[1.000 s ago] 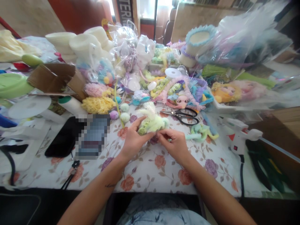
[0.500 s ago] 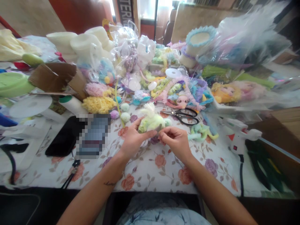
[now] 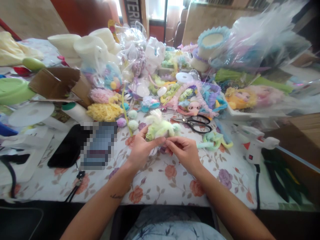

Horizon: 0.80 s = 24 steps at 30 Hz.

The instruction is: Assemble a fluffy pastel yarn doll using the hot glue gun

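A fluffy pale yellow-green craft piece [image 3: 161, 127] is held just above the flowered tablecloth, its fine details blurred. My left hand [image 3: 142, 148] is closed around its left and lower side, thumb along the near edge. At the piece's near right edge, my right hand [image 3: 182, 150] pinches with thumb and forefinger; whatever lies between those fingertips is hidden or too small to make out. Black-handled scissors [image 3: 196, 124] lie just beyond my right hand, blades pointing left. A green and yellow fuzzy strip [image 3: 214, 140] rests to the right of that hand.
On the right stands a white glue gun [image 3: 252, 145] with a glue stick, near green-handled pliers [image 3: 280, 176]. A black phone [image 3: 68, 146] lies left. Pom-poms [image 3: 133, 125], a doll face [image 3: 194, 107], a cardboard box [image 3: 61, 83] and plastic-wrapped craft pieces crowd the back.
My right hand has shifted slightly left, its fingertips now closer to my left thumb. The fluffy piece has turned a little in my left hand.
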Tool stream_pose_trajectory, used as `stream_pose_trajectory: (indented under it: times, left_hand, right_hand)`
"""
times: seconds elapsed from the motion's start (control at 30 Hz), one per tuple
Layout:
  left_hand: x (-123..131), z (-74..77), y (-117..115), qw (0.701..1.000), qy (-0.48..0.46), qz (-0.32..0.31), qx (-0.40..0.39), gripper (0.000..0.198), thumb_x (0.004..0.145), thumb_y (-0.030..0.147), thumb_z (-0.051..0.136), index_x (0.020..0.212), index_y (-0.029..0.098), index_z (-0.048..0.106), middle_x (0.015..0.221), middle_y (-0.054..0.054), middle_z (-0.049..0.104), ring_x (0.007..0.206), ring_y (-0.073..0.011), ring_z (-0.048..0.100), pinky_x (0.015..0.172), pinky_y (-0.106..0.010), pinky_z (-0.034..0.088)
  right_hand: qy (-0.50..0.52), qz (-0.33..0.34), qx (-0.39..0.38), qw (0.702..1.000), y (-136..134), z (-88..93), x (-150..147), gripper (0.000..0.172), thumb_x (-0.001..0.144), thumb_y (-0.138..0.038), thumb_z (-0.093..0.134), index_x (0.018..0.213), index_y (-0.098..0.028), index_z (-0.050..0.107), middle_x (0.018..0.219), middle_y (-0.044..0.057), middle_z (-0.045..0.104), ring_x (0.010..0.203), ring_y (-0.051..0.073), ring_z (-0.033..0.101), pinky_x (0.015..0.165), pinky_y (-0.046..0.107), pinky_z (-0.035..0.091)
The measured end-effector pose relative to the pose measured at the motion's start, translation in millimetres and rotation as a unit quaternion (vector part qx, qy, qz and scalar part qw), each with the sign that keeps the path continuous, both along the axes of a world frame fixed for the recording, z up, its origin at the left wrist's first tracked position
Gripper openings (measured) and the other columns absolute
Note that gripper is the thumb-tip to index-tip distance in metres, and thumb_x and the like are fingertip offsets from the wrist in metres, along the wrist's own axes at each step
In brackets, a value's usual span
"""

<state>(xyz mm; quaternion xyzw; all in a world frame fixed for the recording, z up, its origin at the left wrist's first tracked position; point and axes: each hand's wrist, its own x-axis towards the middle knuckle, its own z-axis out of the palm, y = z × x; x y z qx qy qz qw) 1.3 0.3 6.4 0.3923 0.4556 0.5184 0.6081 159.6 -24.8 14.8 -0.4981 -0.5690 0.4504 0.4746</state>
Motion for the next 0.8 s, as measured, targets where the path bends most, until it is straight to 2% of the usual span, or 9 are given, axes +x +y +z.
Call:
stream_pose_trajectory:
  times: [0.1,0.2,0.4,0.63,0.8]
  left_hand:
    - [1.3,1.1,-1.1,1.000,0.015,0.007,0.022,0.052,0.061,0.030,0.091,0.108,0.018,0.071,0.092,-0.003,0.076,0.078,-0.0170,0.070,0.072,-0.025,0.057]
    - [2.6,0.3,-2.5,0.999,0.023,0.003,0.040,0.051,0.064,0.030,0.090,0.110,0.018,0.071,0.097,-0.005,0.076,0.083,-0.0187,0.070,0.075,-0.027,0.057]
    - [3.5,-3.9,-2.9,0.999,0.024,0.007,0.038,0.049,0.062,0.029,0.091,0.105,0.018,0.071,0.097,-0.004,0.077,0.082,-0.0187,0.070,0.074,-0.026,0.057]
    - [2.2,0.6,-0.8,1.000,0.009,0.018,-0.001,0.050,0.060,0.032,0.092,0.104,0.021,0.071,0.091,-0.002,0.076,0.075,-0.0163,0.069,0.067,-0.024,0.056]
    - [2.9,-0.5,-1.1,1.000,0.013,0.022,0.017,0.049,0.061,0.032,0.092,0.103,0.019,0.070,0.086,-0.002,0.075,0.071,-0.0158,0.068,0.066,-0.025,0.056]
  right_hand:
    - [-0.044,-0.028,0.030,0.998,-1.5,1.3,-1.1,0.017,0.083,-0.028,0.064,0.070,-0.019,0.071,0.055,-0.001,0.067,0.048,0.011,0.055,0.051,0.023,0.045]
    - [-0.056,-0.056,0.028,0.996,-3.0,2.9,-4.6,0.015,0.078,-0.024,0.064,0.065,-0.020,0.069,0.056,-0.001,0.067,0.052,0.012,0.057,0.054,0.024,0.046]
    - [0.023,-0.069,-0.019,0.997,-2.3,3.8,-7.7,0.011,0.071,-0.023,0.062,0.061,-0.020,0.066,0.054,-0.001,0.065,0.048,0.011,0.055,0.049,0.023,0.044]
    - [0.076,-0.059,-0.052,0.994,0.6,1.7,-2.9,0.013,0.076,-0.027,0.066,0.068,-0.019,0.070,0.055,-0.001,0.067,0.048,0.012,0.058,0.049,0.023,0.048]
    - [0.055,-0.040,-0.038,0.997,-2.6,0.2,-5.2,0.018,0.082,-0.033,0.068,0.077,-0.018,0.076,0.059,0.001,0.071,0.050,0.013,0.062,0.053,0.025,0.053]
